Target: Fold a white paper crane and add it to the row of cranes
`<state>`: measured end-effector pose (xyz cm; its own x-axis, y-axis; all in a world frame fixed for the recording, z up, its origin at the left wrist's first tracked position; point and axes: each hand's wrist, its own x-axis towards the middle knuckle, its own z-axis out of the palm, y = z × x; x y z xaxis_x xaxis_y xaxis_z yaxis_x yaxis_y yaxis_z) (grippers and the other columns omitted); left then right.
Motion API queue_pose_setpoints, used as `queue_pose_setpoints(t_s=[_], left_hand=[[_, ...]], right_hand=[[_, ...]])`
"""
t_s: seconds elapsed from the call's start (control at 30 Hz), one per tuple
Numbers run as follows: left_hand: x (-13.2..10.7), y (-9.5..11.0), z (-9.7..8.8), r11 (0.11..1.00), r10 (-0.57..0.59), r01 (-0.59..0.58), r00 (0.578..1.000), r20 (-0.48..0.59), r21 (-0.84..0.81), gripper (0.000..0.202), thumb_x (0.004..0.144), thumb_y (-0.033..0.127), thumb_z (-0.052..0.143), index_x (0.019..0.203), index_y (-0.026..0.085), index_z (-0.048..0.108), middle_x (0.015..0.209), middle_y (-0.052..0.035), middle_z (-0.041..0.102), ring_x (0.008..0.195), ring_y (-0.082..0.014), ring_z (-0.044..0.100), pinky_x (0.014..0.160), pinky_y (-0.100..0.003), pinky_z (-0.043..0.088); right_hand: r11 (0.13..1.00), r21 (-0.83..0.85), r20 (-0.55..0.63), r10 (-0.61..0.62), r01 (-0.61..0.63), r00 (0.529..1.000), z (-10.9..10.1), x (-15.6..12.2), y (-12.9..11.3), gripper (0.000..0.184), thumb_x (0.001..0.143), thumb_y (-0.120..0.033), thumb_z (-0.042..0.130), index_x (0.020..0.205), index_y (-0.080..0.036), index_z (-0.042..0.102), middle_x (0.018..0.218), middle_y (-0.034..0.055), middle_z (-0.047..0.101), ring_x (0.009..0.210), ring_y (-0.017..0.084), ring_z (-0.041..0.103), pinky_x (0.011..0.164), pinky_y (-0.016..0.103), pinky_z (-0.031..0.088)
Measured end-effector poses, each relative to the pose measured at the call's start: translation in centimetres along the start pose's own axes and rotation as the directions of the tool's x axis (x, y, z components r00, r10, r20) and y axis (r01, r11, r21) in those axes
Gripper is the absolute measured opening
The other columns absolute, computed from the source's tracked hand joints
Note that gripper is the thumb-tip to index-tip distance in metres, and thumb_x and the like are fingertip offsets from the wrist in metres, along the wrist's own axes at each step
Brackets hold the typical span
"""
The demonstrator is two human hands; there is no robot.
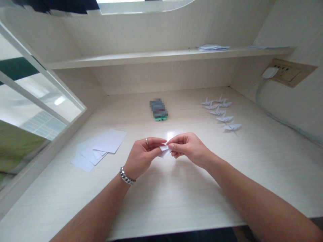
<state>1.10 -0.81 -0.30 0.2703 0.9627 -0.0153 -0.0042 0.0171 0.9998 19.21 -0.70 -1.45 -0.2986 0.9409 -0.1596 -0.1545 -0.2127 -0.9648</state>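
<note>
Between my two hands is a small piece of folded white paper (165,153), held just above the desk (176,201). My left hand (143,154), with a ring and a chain bracelet (127,176), pinches its left side between thumb and fingers. On the other side, my right hand (189,148) grips the upper right part with thumb and forefinger. The fingers hide some of the folds. To the left lie several loose white paper sheets (109,140), overlapping. Several folded paper cranes (232,127) stand in a group at the back right.
A phone-like object (159,109), blurred, with a green lower edge, lies behind my hands. A shelf (141,58) spans the back and carries stacked paper (213,47). On the right wall, a white plug (270,72) with a cable (277,119) sits in a socket. A window frame (73,124) borders the left.
</note>
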Motion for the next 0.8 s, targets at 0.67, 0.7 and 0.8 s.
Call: queue_pose_setpoints(t_s=[0.67,0.7,0.8], left_hand=[[0.36,-0.45,-0.05,0.998,-0.062,0.063,0.997,-0.05,0.013,0.025,0.066,0.027,0.079,0.084,0.012,0.069,0.069,-0.0036,0.069,0.06,-0.0116,0.062,0.055,-0.022,0.049],[0.36,-0.47,-0.06,0.998,-0.057,0.058,0.997,-0.043,0.019,0.025,0.066,0.027,0.078,0.084,0.012,0.069,0.07,-0.0039,0.07,0.06,-0.0116,0.062,0.055,-0.022,0.049],[0.33,-0.49,-0.14,0.998,-0.057,0.057,0.998,-0.036,-0.021,0.021,0.069,0.026,0.075,0.084,0.012,0.07,0.07,-0.0032,0.069,0.059,-0.0113,0.062,0.055,-0.022,0.051]], right_hand=[[0.987,-0.14,-0.024,-0.081,0.077,0.996,0.7,0.16,0.74,0.024,0.071,-0.034,0.073,0.081,-0.013,0.071,0.065,0.0034,0.067,0.056,0.012,0.061,0.055,0.026,0.051],[0.987,-0.138,-0.013,-0.079,0.077,0.997,0.73,0.2,0.79,0.025,0.071,-0.035,0.073,0.081,-0.013,0.072,0.065,0.0035,0.067,0.055,0.011,0.061,0.055,0.025,0.051],[0.99,-0.119,-0.017,-0.083,0.08,0.996,0.79,0.26,0.79,0.025,0.069,-0.036,0.074,0.078,-0.012,0.072,0.062,0.003,0.066,0.053,0.011,0.059,0.054,0.025,0.049]])
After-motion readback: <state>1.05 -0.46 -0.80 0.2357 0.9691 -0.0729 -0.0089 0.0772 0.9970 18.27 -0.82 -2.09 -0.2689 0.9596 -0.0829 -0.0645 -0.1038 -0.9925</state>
